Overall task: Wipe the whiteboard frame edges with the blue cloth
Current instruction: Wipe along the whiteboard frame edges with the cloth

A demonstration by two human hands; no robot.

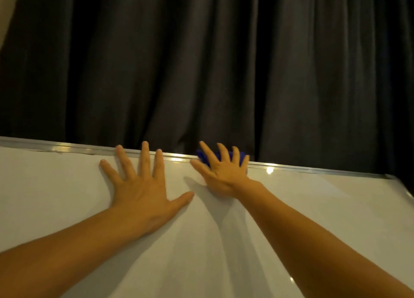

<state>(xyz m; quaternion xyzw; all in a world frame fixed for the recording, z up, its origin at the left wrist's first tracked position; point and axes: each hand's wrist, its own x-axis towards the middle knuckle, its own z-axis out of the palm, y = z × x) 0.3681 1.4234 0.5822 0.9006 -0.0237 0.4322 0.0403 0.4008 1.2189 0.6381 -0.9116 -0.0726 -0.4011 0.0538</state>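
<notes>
A white whiteboard (313,208) fills the lower half of the view, with a shiny metal frame edge (67,148) along its top. My left hand (143,185) lies flat on the board just below that edge, fingers spread, fingertips touching the frame. My right hand (220,170) presses the blue cloth (202,155) onto the top frame edge with fingers splayed over it. Most of the cloth is hidden under the hand; only blue bits show between and beside the fingers.
A dark pleated curtain (201,62) hangs close behind the board and fills the upper view. The board's top right corner (388,177) is visible at the right. A strip of pale wall (6,11) shows at the upper left.
</notes>
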